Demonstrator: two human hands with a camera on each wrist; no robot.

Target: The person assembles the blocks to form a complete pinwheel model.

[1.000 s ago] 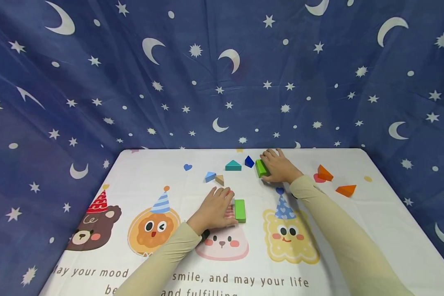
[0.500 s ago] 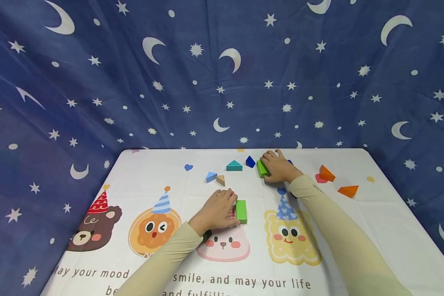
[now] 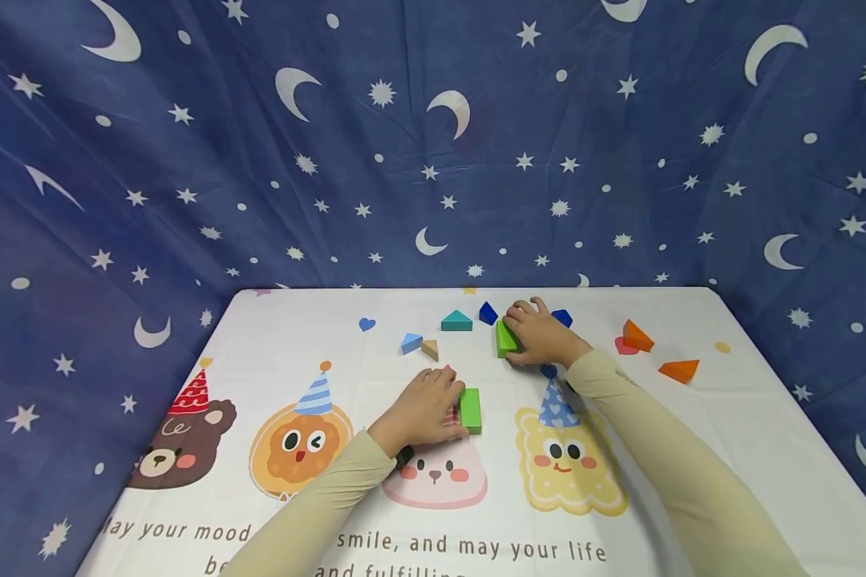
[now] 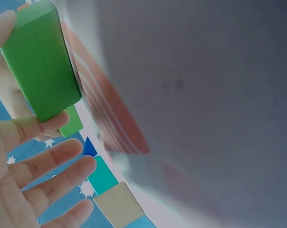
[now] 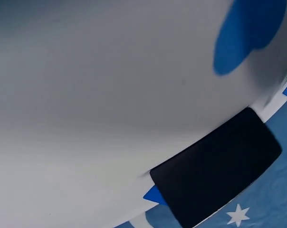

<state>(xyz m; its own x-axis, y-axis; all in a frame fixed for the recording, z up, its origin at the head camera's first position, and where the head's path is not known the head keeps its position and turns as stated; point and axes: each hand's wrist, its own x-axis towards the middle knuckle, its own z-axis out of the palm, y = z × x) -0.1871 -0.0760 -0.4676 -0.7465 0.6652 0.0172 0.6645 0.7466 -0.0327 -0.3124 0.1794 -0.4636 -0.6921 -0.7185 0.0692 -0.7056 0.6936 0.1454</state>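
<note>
The left hand (image 3: pixel 418 409) pinches a bright green rectangular block (image 3: pixel 471 410) between thumb and index finger, its other 3 fingers spread in the left wrist view. This block is at the middle of the tabletop (image 3: pixel 772 489), beside the printed pink face on its white cloth. Farther back, the right hand (image 3: pixel 546 334) grips a 2nd green rectangular block (image 3: pixel 506 340), thumb at the near end and fingers at the far end. Just behind that block is a small dark blue angular block (image 3: pixel 487 313); a larger dark blue block (image 3: pixel 562 318) shows behind the right hand. To the left, a teal triangular block (image 3: pixel 457 322) lies near a light blue triangular block (image 3: pixel 411 344) and a tan wooden triangular block (image 3: pixel 430 349), the last 2 just beside each other. On the right, 1 orange wedge-shaped block (image 3: pixel 637 336) lies partly over a printed red heart (image 3: pixel 624 347), with another orange wedge (image 3: pixel 680 371) nearby.
</note>
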